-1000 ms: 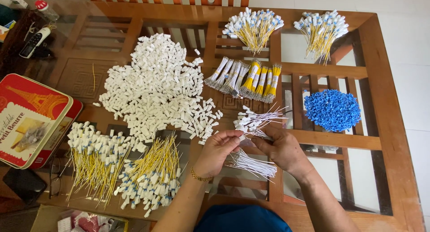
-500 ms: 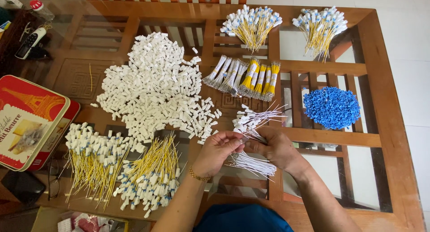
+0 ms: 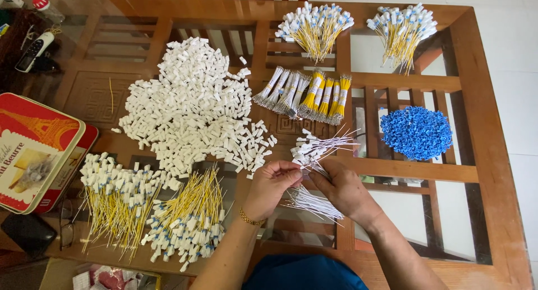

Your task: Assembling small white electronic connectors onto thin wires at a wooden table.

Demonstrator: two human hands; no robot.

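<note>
- Low in the frame, just right of centre, the left hand (image 3: 273, 184) and the right hand (image 3: 343, 190) met fingertip to fingertip above the glass-topped wooden desk (image 3: 482, 172).
- The left fingers were pinched narrow on a small white piece where the hands joined; whether it was a connector or a wire tip could not be told.
- The right fingers were curled shut around a bundle of thin white wires (image 3: 314, 202), whose loose ends fanned out below and to the left of that hand.
- Just above the hands, a second cluster of white wires with white ends (image 3: 317, 149) lay on the desk, touching or nearly touching the right fingertips.
- By the look of it, the step in hand was fitting a white end onto one wire; the next move would call for a steady pinch and lining the tip up squarely.
- At lower left lay two heaps of yellow wires with white and blue ends (image 3: 190, 217).
- Left of centre sat a big mound of white connectors (image 3: 188, 108), and at the right a pile of blue connectors (image 3: 416, 132).
- Between them, tied bunches of white and yellow wires (image 3: 305, 93) lay in a row.
- At the left edge rested a red tin (image 3: 36, 150).
- Along the top stood two more sheaves of finished yellow wires (image 3: 315, 26).
</note>
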